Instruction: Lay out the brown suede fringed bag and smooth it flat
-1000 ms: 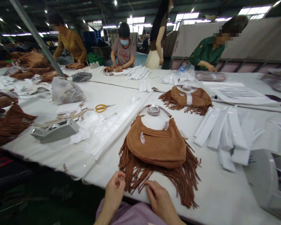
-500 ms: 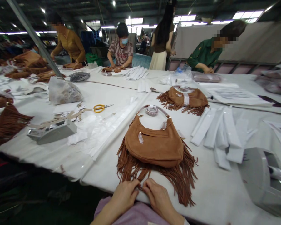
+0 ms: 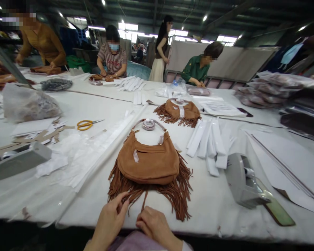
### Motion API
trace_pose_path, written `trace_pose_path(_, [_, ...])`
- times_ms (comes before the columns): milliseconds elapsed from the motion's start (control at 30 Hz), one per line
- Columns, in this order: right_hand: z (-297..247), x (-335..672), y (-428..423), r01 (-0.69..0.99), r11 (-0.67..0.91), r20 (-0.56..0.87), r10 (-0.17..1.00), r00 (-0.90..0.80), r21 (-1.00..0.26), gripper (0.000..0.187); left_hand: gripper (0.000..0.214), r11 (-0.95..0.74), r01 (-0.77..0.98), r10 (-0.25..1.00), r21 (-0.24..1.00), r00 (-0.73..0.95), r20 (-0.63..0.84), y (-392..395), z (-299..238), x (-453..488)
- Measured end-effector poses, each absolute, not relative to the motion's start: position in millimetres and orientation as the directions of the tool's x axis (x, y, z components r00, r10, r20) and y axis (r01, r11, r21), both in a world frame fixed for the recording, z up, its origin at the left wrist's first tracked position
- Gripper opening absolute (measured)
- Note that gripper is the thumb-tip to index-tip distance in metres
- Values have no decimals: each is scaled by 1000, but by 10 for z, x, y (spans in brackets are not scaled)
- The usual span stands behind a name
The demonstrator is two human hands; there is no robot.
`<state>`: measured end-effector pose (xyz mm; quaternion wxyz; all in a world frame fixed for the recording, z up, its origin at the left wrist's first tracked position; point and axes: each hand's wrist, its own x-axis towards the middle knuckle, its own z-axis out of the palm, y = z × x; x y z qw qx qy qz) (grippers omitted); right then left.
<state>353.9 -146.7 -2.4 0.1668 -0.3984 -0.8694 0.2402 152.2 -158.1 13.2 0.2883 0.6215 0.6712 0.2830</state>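
Note:
A brown suede handbag (image 3: pixel 148 162) lies on the white-covered table in front of me, its fringe (image 3: pixel 179 198) spread out below and to both sides. A clear wrap hangs on its zip pull, and its handle arches at the top around a wrapped coil of strap (image 3: pixel 148 124). My left hand (image 3: pixel 110 217) is at the fringe's lower left, thumb and forefinger drawn together on strands there. My right hand (image 3: pixel 154 223) is closed at the table's front edge, pinching the end of a single strand that runs down from the bag.
Tape dispensers stand left (image 3: pixel 23 158) and right (image 3: pixel 242 183). Yellow-handled scissors (image 3: pixel 86 124) lie among plastic scraps. White strips (image 3: pixel 209 141) and a second fringed bag (image 3: pixel 184 109) are farther back. Wrapped bundles (image 3: pixel 269 89) are stacked at right. Several people work across the table.
The view has swung to the right. My hands, close together before at the fringe's lower edge, are now apart; the right one draws a strand out straight toward me.

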Motion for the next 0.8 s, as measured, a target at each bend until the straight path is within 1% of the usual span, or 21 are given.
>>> trace_pose_path(67, [15,3601,-1498,601,586,137,769,-625,-543,15,31,-154,700,988,698,105,112,-1549,222,1656])
trace_pose_path(100, [33,3657,-1510,607,585,172,781,-600,-538,20,30,-266,706,964,657,206,170,-1527,254,1742])
trace_pose_path(167, [55,3828,-1533,652,534,256,840,-478,-538,25,32,-437,710,898,552,378,225,-1477,265,1907])
trace_pose_path(233, [51,4060,-1561,734,395,299,916,-268,-552,20,37,-506,726,861,466,459,219,-1432,198,2004])
trace_pose_path(267, [39,4185,-1580,776,303,287,944,-163,-554,18,39,-505,743,861,439,465,204,-1416,142,2012])
trace_pose_path(300, [22,4305,-1603,811,210,250,965,-81,-547,20,41,-491,763,869,421,457,187,-1404,80,1993])
trace_pose_path(333, [3,4413,-1629,835,133,201,979,-27,-534,24,42,-462,786,886,410,432,170,-1395,21,1954])
trace_pose_path(400, [-31,4569,-1678,848,47,98,995,6,-528,29,40,-369,835,929,408,338,148,-1385,-54,1857])
trace_pose_path(467, [-39,4641,-1698,818,9,19,1000,2,-575,33,32,-254,845,967,471,216,135,-1373,-38,1824])
trace_pose_path(533, [-12,4665,-1671,766,-51,-54,998,21,-641,38,29,-143,760,989,634,130,68,-1353,52,1933])
trace_pose_path(567, [12,4674,-1642,734,-96,-103,994,36,-672,39,29,-72,669,992,740,126,-17,-1340,105,2046])
trace_pose_path(600, [38,4687,-1608,698,-145,-160,986,44,-702,40,29,31,552,978,834,154,-138,-1327,149,2190])
trace_pose_path(633, [63,4705,-1573,652,-190,-219,975,38,-734,42,28,178,422,934,889,211,-288,-1313,177,2352])
trace_pose_path(667, [83,4728,-1542,597,-229,-275,961,15,-769,44,28,349,304,854,886,286,-435,-1300,186,2521])
trace_pose_path(700, [96,4752,-1518,532,-266,-323,946,-16,-804,46,30,495,217,759,841,363,-540,-1289,174,2683])
trace_pose_path(733, [100,4776,-1504,463,-305,-363,931,-39,-832,48,32,598,165,677,785,421,-604,-1278,147,2831])
trace_pose_path(767, [96,4794,-1499,396,-350,-400,915,-49,-849,51,35,657,139,621,741,458,-637,-1270,108,2958])
trace_pose_path(800, [85,4805,-1502,333,-397,-435,899,-44,-855,53,39,681,132,594,721,475,-649,-1262,66,3062])
